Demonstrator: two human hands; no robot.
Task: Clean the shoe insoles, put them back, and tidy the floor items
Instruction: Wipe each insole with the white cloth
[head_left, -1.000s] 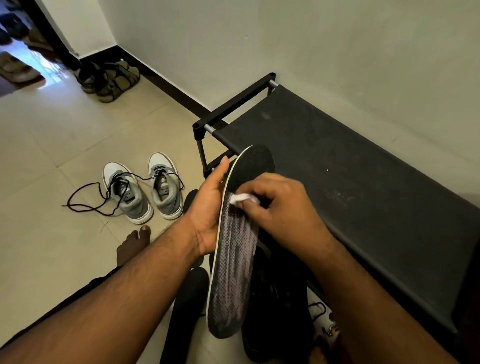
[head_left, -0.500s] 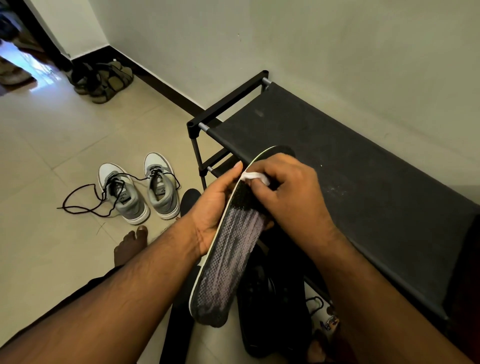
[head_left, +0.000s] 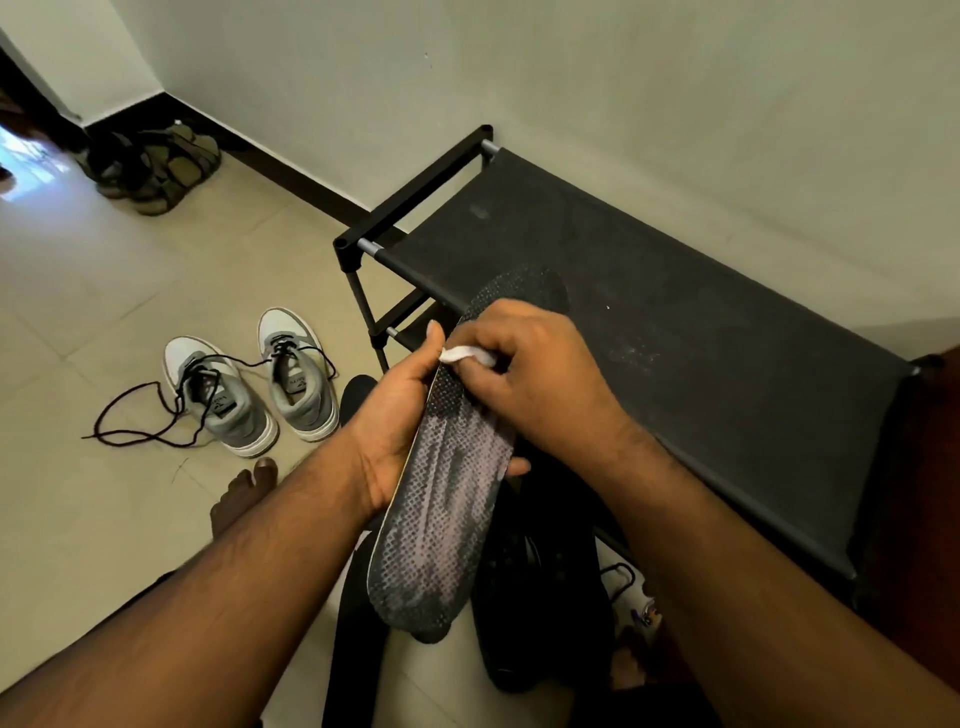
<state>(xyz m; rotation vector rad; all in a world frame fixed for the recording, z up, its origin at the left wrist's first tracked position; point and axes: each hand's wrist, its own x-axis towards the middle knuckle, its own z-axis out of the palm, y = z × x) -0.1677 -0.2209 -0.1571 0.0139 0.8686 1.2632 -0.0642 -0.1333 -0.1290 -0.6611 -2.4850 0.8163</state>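
Item: insole (head_left: 441, 499), dark with a pale dotted mesh face, held lengthwise in front of you. Your left hand (head_left: 395, 421) cradles it from the side and beneath, thumb along the near edge, fingertips showing past the far edge; that grip is closed round the insole at its middle. Your right hand (head_left: 524, 374) sits just above that hold, fingers curled tight on a small white wipe (head_left: 467, 354) pressed to the insole's upper part. Change: across the last second the wipe has travelled from the middle of the mesh face up toward the toe end, and the insole has tipped so its face turns more toward you. The toe end now shows dark beyond your right knuckles, the heel end hangs below your left wrist. Reading: the wiping stroke has reached the top of this face, so this side looks close to done; the heel half below the left grip may still want a pass. Second insole (head_left: 358, 613): dark, lying on the floor below your left forearm, apparently awaiting its turn. Grey sneakers (head_left: 249, 384): pair, laces loose, on the floor well to the left of your hold, standing ready to receive insoles. Black rack (head_left: 675, 332): beyond your right hand, fabric top bare and dusty. Sandals (head_left: 156, 166): by the far wall, untidied.
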